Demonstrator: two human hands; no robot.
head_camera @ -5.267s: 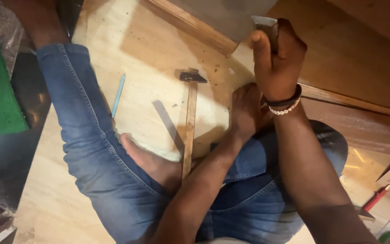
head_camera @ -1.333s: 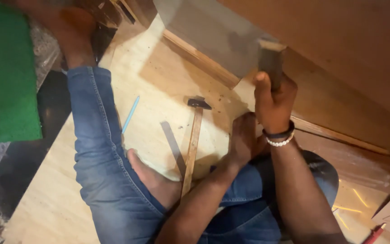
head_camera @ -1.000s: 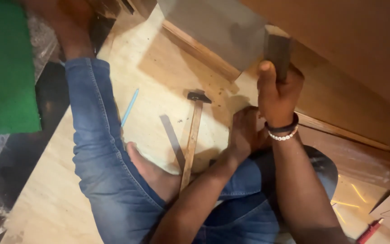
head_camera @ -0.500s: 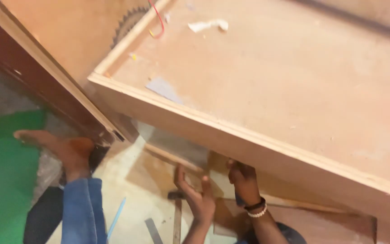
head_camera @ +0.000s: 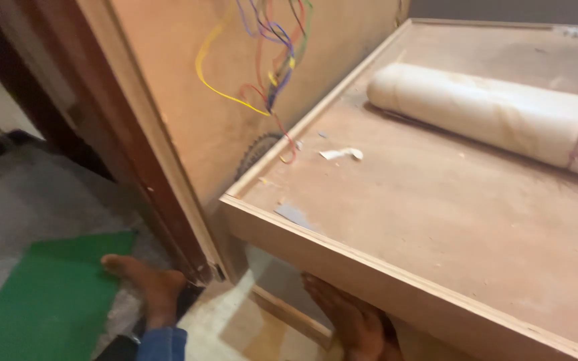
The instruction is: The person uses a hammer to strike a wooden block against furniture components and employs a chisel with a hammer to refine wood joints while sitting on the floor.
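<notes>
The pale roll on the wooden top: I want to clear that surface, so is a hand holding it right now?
No: the pale roll lies alone on the wooden top, while the one visible hand is below its front edge.

The wooden top (head_camera: 436, 200) is a dull reddish brown with a paler tan edge strip along its front. The roll (head_camera: 496, 113) lying on it is cream with faint beige blotches, and a thin dark pink band goes around it near the right end. A small grey-blue patch (head_camera: 294, 214) and a white scrap (head_camera: 342, 154) mark the surface. The wires (head_camera: 269, 60) on the orange-brown panel (head_camera: 188, 87) are yellow, red, blue, green and purple. The mat (head_camera: 48, 301) on the grey floor is plain bright green. The trouser leg (head_camera: 163, 344) is blue denim. The door frame (head_camera: 135, 167) is dark red-brown beside a light tan strip.
</notes>
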